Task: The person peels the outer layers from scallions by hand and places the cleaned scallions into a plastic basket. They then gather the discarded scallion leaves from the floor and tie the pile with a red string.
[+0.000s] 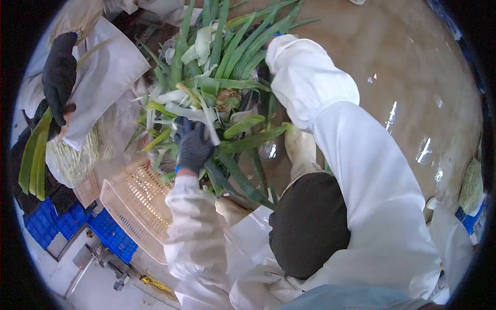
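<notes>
A heap of leek leaves and trimmings (243, 59), with long green blades and pale stalk pieces, lies on the wet floor in front of me. My left hand (194, 147), in a dark grey glove, presses against its near left side. Its fingers look apart, their tips partly covered by a pale stalk strip (209, 121). My right arm reaches round the far right of the heap. Of my right hand (268, 41), only a sliver shows past the white sleeve, beside the green blades; its fingers are hidden.
At the left, another person's dark-gloved hand (59, 72) is near several green leek leaves (35, 160). A cream plastic crate (139, 206) stands by my left forearm, near blue crates (111, 232). My boot (301, 150) and a dark knee patch (310, 227) are below the heap.
</notes>
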A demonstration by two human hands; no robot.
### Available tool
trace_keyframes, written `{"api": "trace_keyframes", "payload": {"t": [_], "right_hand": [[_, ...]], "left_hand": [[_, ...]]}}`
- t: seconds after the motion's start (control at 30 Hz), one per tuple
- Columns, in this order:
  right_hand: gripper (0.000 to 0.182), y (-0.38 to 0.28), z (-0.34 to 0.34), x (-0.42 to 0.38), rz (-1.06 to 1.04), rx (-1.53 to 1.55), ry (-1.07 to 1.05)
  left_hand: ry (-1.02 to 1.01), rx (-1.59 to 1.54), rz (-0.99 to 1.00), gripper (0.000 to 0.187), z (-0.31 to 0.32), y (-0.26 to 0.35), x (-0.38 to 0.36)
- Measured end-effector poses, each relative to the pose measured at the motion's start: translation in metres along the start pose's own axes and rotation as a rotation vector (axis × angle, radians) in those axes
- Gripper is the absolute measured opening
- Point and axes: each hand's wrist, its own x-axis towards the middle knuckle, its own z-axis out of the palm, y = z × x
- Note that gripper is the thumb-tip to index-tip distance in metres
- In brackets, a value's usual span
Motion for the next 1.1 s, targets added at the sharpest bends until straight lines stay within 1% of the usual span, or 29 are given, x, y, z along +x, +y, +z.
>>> {"api": "trace_keyframes", "payload": {"t": [0.07, 0.13, 0.17, 0.2, 0.27, 0.3, 0.33, 0.37, 0.4, 0.43, 0.47, 0.53, 0.57, 0.6, 0.63, 0.67, 0.7, 0.73, 0.83, 0.93, 0.97, 1.07, 1.1], "right_hand": [[0.053, 0.010, -0.008, -0.013, -0.018, -0.035, -0.065], [0.049, 0.022, -0.008, -0.036, 0.046, -0.028, -0.175], [0.051, 0.028, -0.005, -0.053, 0.134, -0.015, -0.283], [0.050, 0.031, -0.006, -0.078, 0.139, 0.013, -0.286], [0.055, 0.025, 0.002, -0.139, 0.071, 0.061, -0.141], [0.049, 0.014, -0.017, -0.162, 0.088, 0.117, -0.273], [0.046, 0.011, -0.023, -0.182, 0.041, 0.308, -0.216], [0.044, 0.012, -0.028, -0.203, -0.004, 0.504, -0.162], [0.042, 0.012, -0.033, -0.223, -0.047, 0.702, -0.105], [0.040, 0.012, -0.053, -0.236, 0.126, 0.787, 0.024], [0.039, 0.015, -0.075, -0.245, 0.302, 0.864, 0.155], [0.053, 0.069, -0.051, -0.264, 0.625, 0.483, 0.320], [0.060, 0.079, -0.048, -0.263, 0.790, 0.424, 0.249], [0.067, 0.087, -0.046, -0.259, 0.952, 0.361, 0.180], [0.074, 0.093, -0.046, -0.254, 1.109, 0.294, 0.114], [0.078, 0.090, -0.047, -0.244, 1.123, 0.279, 0.018], [0.082, 0.078, -0.047, -0.228, 1.137, 0.264, -0.082], [0.087, 0.064, -0.045, -0.215, 1.151, 0.249, -0.183], [0.084, 0.017, -0.023, -0.206, 0.908, 0.084, -0.178], [0.084, -0.011, 0.003, -0.217, 0.565, 0.209, -0.024], [0.080, -0.025, 0.010, -0.218, 0.514, 0.246, -0.037], [0.073, -0.068, 0.011, -0.223, 0.174, 0.694, 0.056], [0.065, -0.087, 0.005, -0.221, 0.145, 0.819, -0.001]], "left_hand": [[0.114, -0.086, 0.046, 0.051, -0.031, -0.001, -0.025], [0.370, -0.102, 0.032, 0.040, -0.069, 0.013, -0.065], [0.498, -0.150, 0.026, 0.040, -0.082, 0.023, -0.084], [0.625, -0.204, 0.020, 0.040, -0.086, 0.035, -0.101], [0.617, -0.272, 0.005, 0.035, -0.073, 0.068, -0.140], [0.611, -0.305, -0.003, 0.033, -0.065, 0.089, -0.151], [0.630, -0.440, 0.110, 0.031, -0.057, 0.115, -0.153], [0.509, -0.618, 0.202, 0.032, -0.048, 0.133, -0.156], [0.524, -0.740, 0.306, 0.030, -0.027, 0.151, -0.152], [0.472, -0.886, 0.341, 0.027, -0.003, 0.167, -0.149], [0.452, -1.009, 0.254, 0.027, 0.024, 0.174, -0.150], [0.403, -1.241, 0.079, 0.028, 0.082, 0.182, -0.156], [0.264, -1.457, -0.199, 0.028, 0.106, 0.179, -0.159], [0.187, -1.585, -0.431, 0.028, 0.129, 0.171, -0.158], [0.143, -1.628, -0.612, 0.028, 0.153, 0.160, -0.158], [0.118, -1.622, -0.727, 0.028, 0.173, 0.147, -0.159], [0.090, -1.586, -0.762, 0.028, 0.191, 0.135, -0.156], [0.065, -1.545, -0.756, 0.029, 0.204, 0.128, -0.150], [0.021, -1.421, -0.641, 0.029, 0.228, 0.120, -0.111], [0.059, -1.267, -0.495, 0.031, 0.238, 0.126, -0.072], [0.094, -1.210, -0.439, 0.031, 0.236, 0.132, -0.059], [0.214, -1.053, -0.302, 0.033, 0.233, 0.154, -0.024], [0.248, -1.022, -0.252, 0.033, 0.231, 0.162, -0.010]]}}
